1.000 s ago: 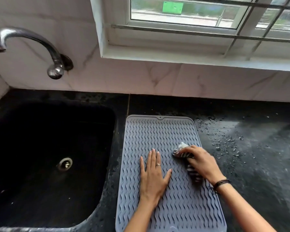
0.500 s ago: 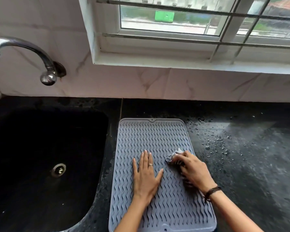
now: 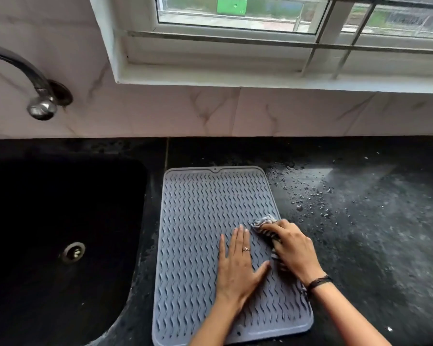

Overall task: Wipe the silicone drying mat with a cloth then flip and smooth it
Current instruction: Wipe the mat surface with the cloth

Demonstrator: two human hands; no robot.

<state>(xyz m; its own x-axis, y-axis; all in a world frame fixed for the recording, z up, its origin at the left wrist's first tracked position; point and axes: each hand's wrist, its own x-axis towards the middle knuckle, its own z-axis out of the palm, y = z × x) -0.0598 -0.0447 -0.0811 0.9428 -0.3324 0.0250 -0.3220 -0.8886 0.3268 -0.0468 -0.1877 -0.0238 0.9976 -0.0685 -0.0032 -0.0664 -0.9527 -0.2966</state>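
Wiping grey ribbed silicone drying mat (image 3: 210,221): right hand (image 3: 294,248) fingers clutch striped grey cloth (image 3: 263,222); left hand (image 3: 238,265) flat, fingers straight, pinning mat. Risk: mat sliding on wet black bench (image 3: 360,221) if pinning slackens.

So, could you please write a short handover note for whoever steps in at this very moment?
Left hand: flat, fingers straight, pressing the silicone drying mat down.
Right hand: grips the striped cloth near the mat's right edge.
The mat lies flat, ridged side up, on the black counter beside the sink.
Done: wiping is under way; how much is covered cannot be told.
Left: finish wiping, flip the mat, smooth it. Water drops lie on the counter to its right.
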